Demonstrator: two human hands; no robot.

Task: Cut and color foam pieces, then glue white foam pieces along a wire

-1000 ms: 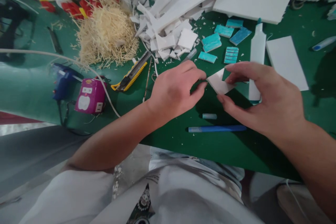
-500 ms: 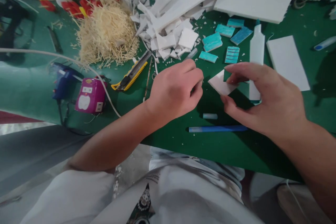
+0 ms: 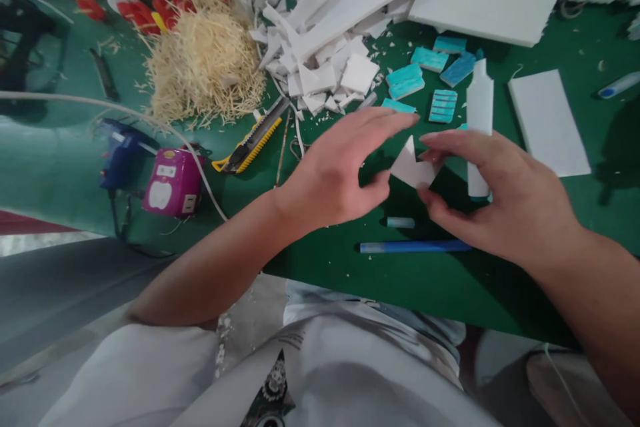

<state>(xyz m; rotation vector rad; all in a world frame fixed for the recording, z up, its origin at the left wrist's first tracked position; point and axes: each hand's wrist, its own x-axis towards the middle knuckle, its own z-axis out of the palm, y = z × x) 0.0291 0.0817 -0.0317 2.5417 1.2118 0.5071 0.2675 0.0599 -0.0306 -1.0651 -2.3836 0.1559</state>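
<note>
My right hand (image 3: 493, 197) pinches a small white foam piece (image 3: 410, 167) between thumb and fingers above the green table (image 3: 350, 273). My left hand (image 3: 340, 167) is just left of the piece, fingers stretched out toward the teal tiles (image 3: 404, 80), holding nothing. A white glue bottle (image 3: 479, 127) lies just behind my right hand. A blue pen (image 3: 415, 247) and a small pale cap (image 3: 400, 221) lie on the table below the hands.
A heap of white foam scraps (image 3: 325, 47) and pale straw (image 3: 205, 67) fills the back. A yellow utility knife (image 3: 253, 140), a pink device (image 3: 173, 181) and a blue glue gun (image 3: 117, 153) lie left. White foam sheets (image 3: 547, 120) lie right.
My left hand let go of the foam piece and opened, its fingers now stretched forward. My right hand tilted the piece up and shifted slightly left. The glue bottle has shifted a little.
</note>
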